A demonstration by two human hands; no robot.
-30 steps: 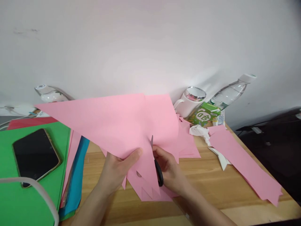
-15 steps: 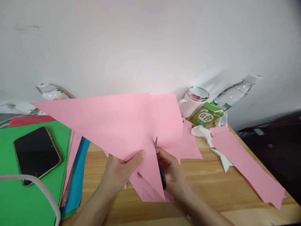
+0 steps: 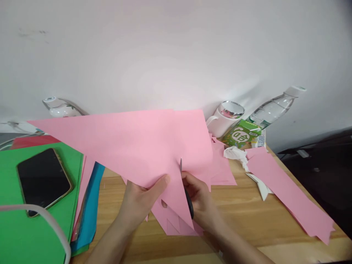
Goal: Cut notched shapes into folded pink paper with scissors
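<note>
Holding a large pink paper sheet [image 3: 132,143] above the wooden table [image 3: 143,245], we are pinching its near edge with our left hand [image 3: 144,200], thumb on top and fingers hidden beneath. Our right hand [image 3: 200,198] is gripping black-handled scissors [image 3: 189,207], one blade tip showing at the slit; we cannot tell how wide the blades are parting. We are judging this as mid-cut; continuing would call for a taut sheet and a left thumb clear of the blade line. Pink offcuts [image 3: 173,228] are lying under the work, possibly getting in the blades' way. To our right, pink strips [image 3: 288,194], a crumpled tissue [image 3: 236,154], a green drink carton [image 3: 242,134], a white mug [image 3: 220,123] and a clear bottle [image 3: 275,106] are crowding the edge; to our left, a smartphone [image 3: 44,179] is resting on green paper [image 3: 27,238].
</note>
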